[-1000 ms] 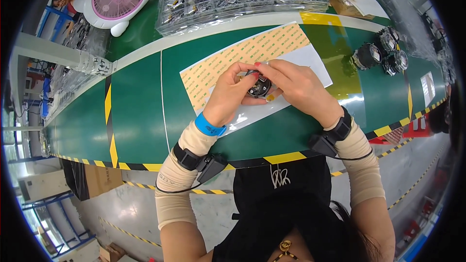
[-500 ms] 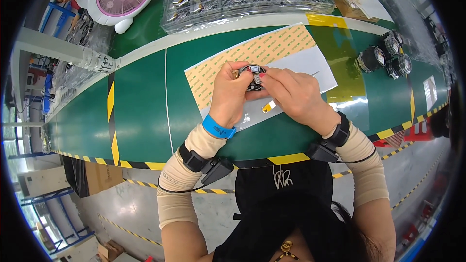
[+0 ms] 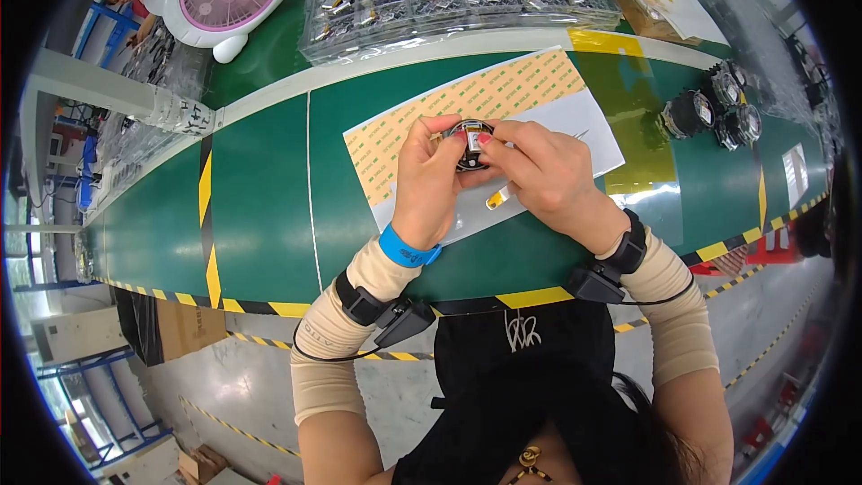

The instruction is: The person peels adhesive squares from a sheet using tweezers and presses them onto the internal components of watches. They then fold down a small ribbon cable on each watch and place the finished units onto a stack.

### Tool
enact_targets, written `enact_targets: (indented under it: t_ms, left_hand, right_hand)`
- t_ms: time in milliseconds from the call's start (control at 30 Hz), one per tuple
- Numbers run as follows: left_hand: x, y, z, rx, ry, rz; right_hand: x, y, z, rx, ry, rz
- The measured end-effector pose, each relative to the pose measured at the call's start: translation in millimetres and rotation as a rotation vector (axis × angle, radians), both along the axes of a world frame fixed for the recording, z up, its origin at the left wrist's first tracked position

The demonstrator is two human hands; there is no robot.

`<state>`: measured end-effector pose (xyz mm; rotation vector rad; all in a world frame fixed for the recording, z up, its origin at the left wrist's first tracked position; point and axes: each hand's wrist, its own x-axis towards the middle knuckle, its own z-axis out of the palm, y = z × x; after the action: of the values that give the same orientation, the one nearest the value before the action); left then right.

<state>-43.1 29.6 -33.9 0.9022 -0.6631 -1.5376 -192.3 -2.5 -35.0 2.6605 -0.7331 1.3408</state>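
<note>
Left hand [image 3: 426,181] is clasping the left rim of the round black assembly [image 3: 471,149]; right hand [image 3: 549,171] is grasping its right side. Both are holding it over the patterned sheet [image 3: 382,154] on the green tabletop [image 3: 251,207], face up, presumably keeping it steady under both thumbs. Yellow-tipped piece [image 3: 496,198] is protruding below the right hand; grip on it: cannot tell.
</note>
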Motion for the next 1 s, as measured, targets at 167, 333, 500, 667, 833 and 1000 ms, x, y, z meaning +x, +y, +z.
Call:
enact_targets:
  t_ms: [167,333,500,667,833,1000]
  left_hand:
    - [0,-1,4,-0.124,-0.088,-0.036]
    - [-6,1,2,-0.223,-0.086,-0.111]
    - [5,2,1,-0.189,-0.022,-0.320]
    - [-2,2,-7,-0.162,0.084,-0.336]
    - [-1,-1,-11,-0.146,0.085,-0.326]
    - [1,4,-13,-0.139,0.185,-0.342]
  right_hand:
    - [-2,4,0,0.147,-0.040,-0.008]
    - [-7,4,20,0.870,-0.406,0.036]
    - [-19,2,19,1.310,-0.388,0.124]
    - [-24,8,14,1.051,-0.315,0.011]
    - [-20,4,2,0.855,-0.254,-0.007]
    - [-24,4,11,0.893,-0.316,0.105]
